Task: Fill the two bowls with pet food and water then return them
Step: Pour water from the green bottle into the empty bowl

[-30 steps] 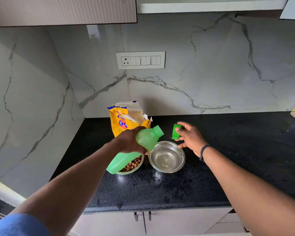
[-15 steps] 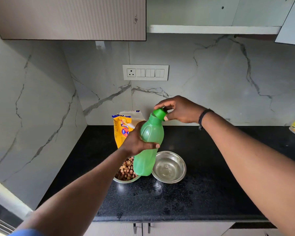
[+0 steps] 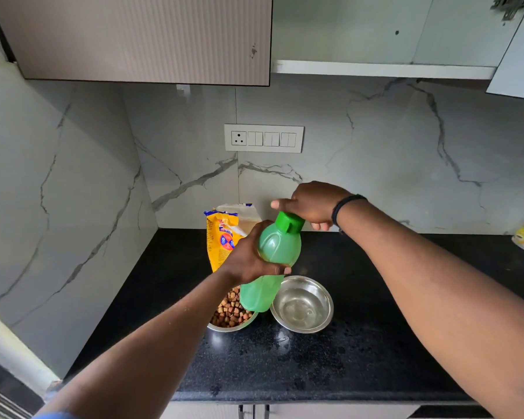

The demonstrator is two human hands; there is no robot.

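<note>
**A:** Yellow food bag (image 3: 221,237), item one?

**B:** Stood upright at the back wall, top torn open, behind the left hand (image 3: 248,258). Thin crinkly film; probably light and floppy, best taken by the body, not the torn lip.

**A:** Next along?

**B:** Food bowl (image 3: 230,316), steel, on the black counter (image 3: 315,367), filled with brown kibble. Its far rim was hidden by the bottle. Rigid, smooth-walled; I judged it a two-handed lift under the rim, kept level, since loose kibble would roll out.

**A:** The bottle?

**B:** Green plastic bottle (image 3: 273,261), held tilted above the two bowls. The left hand was wrapped round its middle. Cap (image 3: 289,222) sat on the neck, with the right hand (image 3: 312,204) closed over it from behind. Whether the cap was fully tight, I could not tell. Soft-walled, likely to give if squeezed.

**A:** And last?

**B:** Water bowl (image 3: 303,303), steel, just beside the food bowl on its right, holding clear water. Heavier than it looked, probably, and slippery if wet. Grip at opposite rim edges, carry slowly; sloshing was the main risk.
</note>
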